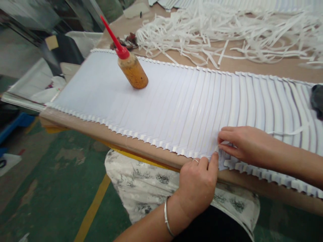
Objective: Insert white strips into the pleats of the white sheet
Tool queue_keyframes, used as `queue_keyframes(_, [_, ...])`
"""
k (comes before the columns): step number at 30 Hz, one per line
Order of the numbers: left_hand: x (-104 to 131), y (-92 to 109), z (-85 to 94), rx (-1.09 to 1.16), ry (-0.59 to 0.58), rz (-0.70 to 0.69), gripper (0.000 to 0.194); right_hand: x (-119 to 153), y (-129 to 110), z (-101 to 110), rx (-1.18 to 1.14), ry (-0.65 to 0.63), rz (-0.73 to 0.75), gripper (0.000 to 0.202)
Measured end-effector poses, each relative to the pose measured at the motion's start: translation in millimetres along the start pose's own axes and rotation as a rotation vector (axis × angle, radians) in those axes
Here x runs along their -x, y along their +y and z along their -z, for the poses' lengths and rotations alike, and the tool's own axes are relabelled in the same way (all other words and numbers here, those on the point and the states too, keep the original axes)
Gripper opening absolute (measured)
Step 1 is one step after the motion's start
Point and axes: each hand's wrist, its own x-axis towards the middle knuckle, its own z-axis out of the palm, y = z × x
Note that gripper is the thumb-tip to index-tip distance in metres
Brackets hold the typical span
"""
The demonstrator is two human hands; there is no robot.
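Observation:
A long row of overlapping white sheets (pixel 161 111) lies across the table, their near and far edges lined with small folded white tabs. My left hand (pixel 198 181), wearing a ring and a bracelet, is closed at the near edge, fingertips pressed on a sheet's tab; its thumb is hidden. Just right of it, my right hand (pixel 243 143) pinches a thin white strip (pixel 290 132), whose loose tail trails behind the wrist over the sheets. The fingertips of both hands nearly meet. Right of them the sheets' tabs stand up more raggedly.
A squeeze bottle (pixel 133 72) with amber liquid and a red nozzle stands on the sheets. Loose white strips (pixel 214 33) are heaped along the back of the brown table (pixel 272 67). A dark object (pixel 317 101) sits at the right edge. Patterned cloth (pixel 143 188) covers my lap.

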Motion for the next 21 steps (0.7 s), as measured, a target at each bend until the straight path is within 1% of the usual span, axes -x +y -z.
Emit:
queue_keyframes(2, [0, 1, -0.1, -0.002, 0.005, -0.009, 0.045, -4, 14, 12, -0.007, 0.015, -0.007, 0.019])
queue_keyframes(4, [0, 1, -0.1, 0.005, 0.026, -0.017, 0.047, -12, 34, 28, -0.036, 0.032, -0.036, 0.019])
queue_keyframes(7, [-1, 0, -0.1, 0.010, 0.064, -0.022, 0.048, -29, 69, 55, -0.111, 0.054, -0.086, 0.020])
queue_keyframes(10, [-1, -2, 0.0, 0.016, 0.098, -0.024, 0.050, -48, 98, 72, -0.176, 0.081, -0.144, 0.021])
queue_keyframes(12, [-1, -2, -0.1, 0.021, 0.116, -0.026, 0.051, -59, 110, 75, -0.207, 0.099, -0.181, 0.022])
queue_keyframes(14, [-1, -2, -0.5, 0.024, 0.130, -0.029, 0.050, -69, 117, 73, -0.221, 0.107, -0.214, 0.020])
queue_keyframes(17, [-2, -3, -1.3, 0.033, 0.151, -0.035, 0.046, -77, 118, 68, -0.216, 0.104, -0.244, 0.016])
queue_keyframes(21, [-4, -4, -2.5, 0.043, 0.171, -0.042, 0.043, -79, 118, 64, -0.212, 0.099, -0.251, 0.015])
